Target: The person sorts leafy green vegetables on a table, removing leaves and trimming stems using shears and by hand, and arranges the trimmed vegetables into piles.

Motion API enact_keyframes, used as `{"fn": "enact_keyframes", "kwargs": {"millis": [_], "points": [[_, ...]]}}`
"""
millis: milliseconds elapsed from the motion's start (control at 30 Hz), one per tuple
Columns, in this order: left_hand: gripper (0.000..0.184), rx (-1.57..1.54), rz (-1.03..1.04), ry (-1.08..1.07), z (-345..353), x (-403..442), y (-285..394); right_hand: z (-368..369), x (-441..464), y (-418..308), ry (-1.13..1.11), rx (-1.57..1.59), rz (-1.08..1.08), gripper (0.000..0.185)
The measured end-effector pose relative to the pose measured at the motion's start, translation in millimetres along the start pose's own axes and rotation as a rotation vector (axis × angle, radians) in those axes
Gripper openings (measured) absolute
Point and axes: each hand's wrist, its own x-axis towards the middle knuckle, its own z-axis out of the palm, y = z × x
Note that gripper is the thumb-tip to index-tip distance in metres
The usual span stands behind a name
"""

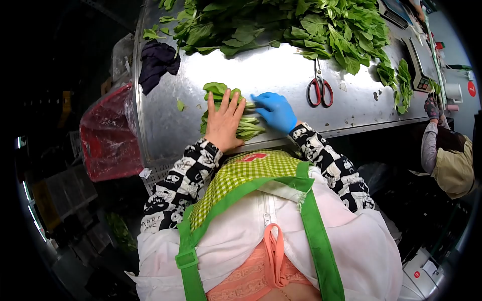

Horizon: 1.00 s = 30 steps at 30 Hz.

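My bare left hand (225, 120) lies flat with its fingers spread on a small bunch of leafy greens (248, 129), pressing it on the metal table. The leaves show at the left of that hand, and pale stems stick out to its right. My right hand (276, 111), in a blue glove, is at the stem ends, its fingers pointing left. Its fingertips touch the upper stems; whether they pinch any is too small to tell. Red-and-black scissors (320, 90) lie on the table to the right of my gloved hand.
A large heap of leafy greens (246, 25) covers the back of the metal table (281, 67). Dark cloth (158, 65) lies at the left edge, beside a red plastic-covered crate (110, 135). Scales (420, 65) and another person (449, 150) are at the right.
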Motion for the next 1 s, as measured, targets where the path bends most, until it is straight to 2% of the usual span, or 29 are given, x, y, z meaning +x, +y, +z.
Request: {"fn": "enact_keyframes", "kwargs": {"millis": [67,100,133,200,233,267,333,400,433,500,533,567,633,667,700,733,833,867,933,1000], "points": [[0.115,0.054,0.034,-0.024,-5.9,10.6,-5.4,-15.7,-7.6,12.4,0.134,-0.113,0.062,0.047],[0.115,0.074,0.040,-0.101,-7.4,14.2,-6.1,-28.5,-12.1,16.2,0.240,-0.135,0.135,0.046],[0.116,0.096,0.045,-0.176,-8.3,16.5,-6.2,-45.4,-17.6,18.7,0.356,-0.305,0.162,0.047],[0.116,0.070,0.046,-0.160,-4.7,17.3,-6.5,-72.2,-31.9,42.4,0.459,-0.474,0.263,0.049],[0.115,0.015,0.043,-0.169,2.7,17.9,-8.3,-81.8,-38.1,45.0,0.474,-0.633,0.384,0.052],[0.114,-0.036,0.042,-0.174,8.7,18.3,-10.9,-87.5,-50.8,59.8,0.491,-0.633,0.385,0.052],[0.103,-0.117,0.076,-0.092,2.0,15.1,-12.2,-91.1,-71.4,85.6,0.317,-0.638,0.601,0.052],[0.084,-0.139,0.088,0.037,5.7,16.1,-14.6,-91.8,-75.6,85.1,0.316,-0.668,0.608,0.054],[0.084,-0.136,0.091,0.036,7.0,15.6,-12.2,-92.7,-75.6,78.6,0.298,-0.697,0.612,0.055],[0.063,-0.228,-0.033,0.013,4.7,19.3,-11.2,-92.6,-66.3,62.8,0.295,-0.702,0.599,0.056],[0.063,-0.221,-0.027,0.016,5.2,21.0,-10.7,-93.0,-59.4,56.6,0.284,-0.711,0.582,0.058],[0.059,-0.229,-0.084,0.046,7.9,21.3,-9.3,-94.2,-52.2,55.0,0.137,-0.640,0.712,0.064],[0.047,-0.251,-0.134,0.146,12.6,19.8,-6.3,-92.3,-50.4,62.4,0.156,-0.621,0.768,0.062],[0.047,-0.247,-0.127,0.150,14.8,20.9,-6.4,-92.3,-47.8,66.5,0.168,-0.605,0.817,0.061],[0.043,-0.242,-0.163,0.143,16.5,20.1,-6.0,-95.5,-43.8,66.5,0.141,-0.560,0.846,0.051],[0.040,-0.236,-0.199,0.137,17.3,19.5,-5.9,-96.3,-41.6,67.3,0.145,-0.558,0.848,0.051],[0.043,-0.331,-0.277,0.200,16.5,19.5,-5.2,-107.9,-28.8,54.6,-0.050,-0.437,0.929,0.038],[0.044,-0.415,-0.329,0.245,15.2,19.8,-5.4,-111.0,-29.6,60.0,-0.151,-0.411,0.943,0.049],[0.045,-0.412,-0.346,0.291,6.4,17.9,-6.4,-117.0,-37.0,43.2,0.077,0.154,0.828,0.058],[0.047,-0.407,-0.364,0.335,-4.8,15.6,-6.6,-111.4,-46.1,22.5,0.117,0.396,0.710,0.062]]}}
